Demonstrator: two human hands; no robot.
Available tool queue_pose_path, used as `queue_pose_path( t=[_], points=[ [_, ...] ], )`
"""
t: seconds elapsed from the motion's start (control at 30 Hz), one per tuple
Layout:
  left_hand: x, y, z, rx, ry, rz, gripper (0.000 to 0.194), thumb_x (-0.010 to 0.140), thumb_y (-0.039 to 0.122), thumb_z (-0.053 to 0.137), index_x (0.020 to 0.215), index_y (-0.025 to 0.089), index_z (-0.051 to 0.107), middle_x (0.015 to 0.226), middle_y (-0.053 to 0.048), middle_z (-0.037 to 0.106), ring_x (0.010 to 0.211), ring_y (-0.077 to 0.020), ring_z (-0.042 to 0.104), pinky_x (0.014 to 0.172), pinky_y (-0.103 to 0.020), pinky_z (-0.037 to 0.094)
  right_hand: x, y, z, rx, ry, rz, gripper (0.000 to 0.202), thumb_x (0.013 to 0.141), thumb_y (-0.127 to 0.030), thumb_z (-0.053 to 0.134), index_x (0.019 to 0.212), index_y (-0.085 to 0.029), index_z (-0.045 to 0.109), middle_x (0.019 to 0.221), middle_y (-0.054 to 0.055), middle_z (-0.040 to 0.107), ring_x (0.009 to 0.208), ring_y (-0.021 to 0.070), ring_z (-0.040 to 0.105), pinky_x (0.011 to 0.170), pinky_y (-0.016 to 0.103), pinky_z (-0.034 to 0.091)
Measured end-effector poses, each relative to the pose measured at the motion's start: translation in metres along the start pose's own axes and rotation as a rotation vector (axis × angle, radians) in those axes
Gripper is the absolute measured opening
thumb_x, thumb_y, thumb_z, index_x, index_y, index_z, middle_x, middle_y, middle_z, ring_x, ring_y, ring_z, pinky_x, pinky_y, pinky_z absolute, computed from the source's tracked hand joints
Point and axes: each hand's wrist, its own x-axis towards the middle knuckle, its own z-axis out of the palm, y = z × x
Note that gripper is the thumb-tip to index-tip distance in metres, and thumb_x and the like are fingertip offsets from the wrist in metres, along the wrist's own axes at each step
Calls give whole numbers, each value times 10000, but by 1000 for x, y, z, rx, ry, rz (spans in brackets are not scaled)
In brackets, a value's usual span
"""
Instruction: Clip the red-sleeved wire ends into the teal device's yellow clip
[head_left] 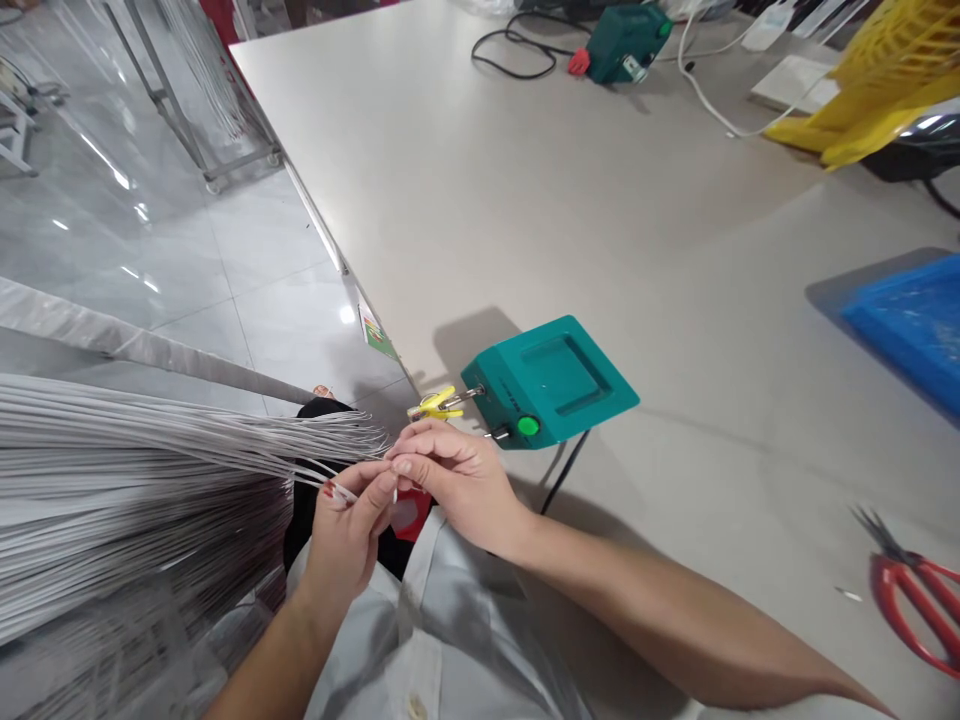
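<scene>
A thick bundle of thin white cords (150,430) comes in from the left, and its loose ends reach my hands. My left hand (352,525) pinches the end of a white cord between thumb and forefinger. Against it, my right hand (469,485) is closed in a pinch at the same cord end; its fingertips meet those of the left. The exact tip is too small to make out. Just beyond the right hand stands a teal device (559,385) with a green button (529,426) and a yellow clip (439,403) at its metal terminal.
Red-handled scissors (911,595) lie at the right, beside a small white scrap (848,594). Farther back are a blue tray (915,320), a yellow basket (885,80) and a second green device (626,45) with black cable. The table's left edge borders a tiled floor (247,270).
</scene>
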Motion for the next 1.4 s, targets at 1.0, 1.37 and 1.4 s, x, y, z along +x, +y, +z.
queue_pose_path(
  t=[1.0,1.37,1.4],
  points=[
    [0,-7,-11,241,75,144,104,755,267,640,749,163,638,625,27,619,457,-35,400,438,-151,321,8,-19,-25,-1014,-241,-501,160,816,-230,466,799,-154,605,752,57,627,674,141,563,595,244,427],
    [3,-2,-12,437,-17,70,146,748,289,632,703,150,634,600,14,631,411,-32,411,379,-157,281,6,-12,-23,-1208,-335,-684,251,849,-199,425,679,-151,603,703,51,625,697,153,581,638,273,436],
    [5,-3,-11,440,3,75,146,747,291,631,709,150,631,594,14,635,402,-33,402,375,-161,277,6,-15,-26,-1227,-335,-698,241,847,-191,429,687,-153,605,711,48,629,704,151,582,656,274,436]
  ],
)
